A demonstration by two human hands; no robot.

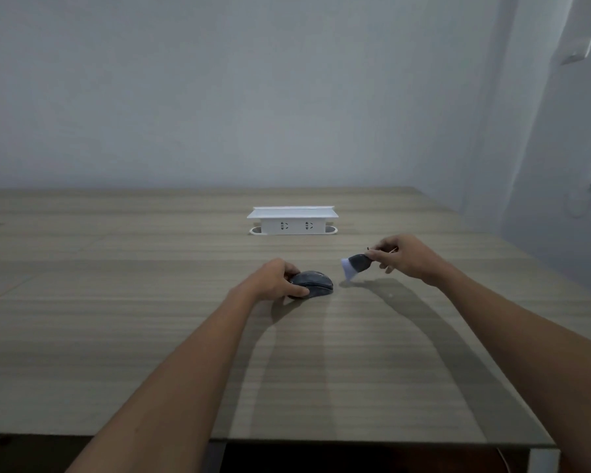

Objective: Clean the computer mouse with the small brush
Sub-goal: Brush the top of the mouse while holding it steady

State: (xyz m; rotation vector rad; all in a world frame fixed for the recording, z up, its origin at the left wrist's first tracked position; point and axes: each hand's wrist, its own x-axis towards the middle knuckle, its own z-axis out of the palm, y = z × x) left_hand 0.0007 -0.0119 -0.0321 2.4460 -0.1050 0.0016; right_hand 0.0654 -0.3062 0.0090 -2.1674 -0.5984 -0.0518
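A wide, pale wood-grain laminate table (116, 336) ran back to a plain grey-white wall (219, 80). Near its far edge stood a white rectangular pop-up socket box (292, 221) with two outlets facing forward. A white wall switch plate (577, 52) sat high on the right.

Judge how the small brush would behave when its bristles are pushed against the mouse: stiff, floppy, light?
The small brush is probably light: the right hand holds it with just the fingers. Its pale bristles look fine and fanned, so they would likely bend and splay rather than scrape. The mouse, low and flat on the table and steadied by the left hand, seems unlikely to slide.
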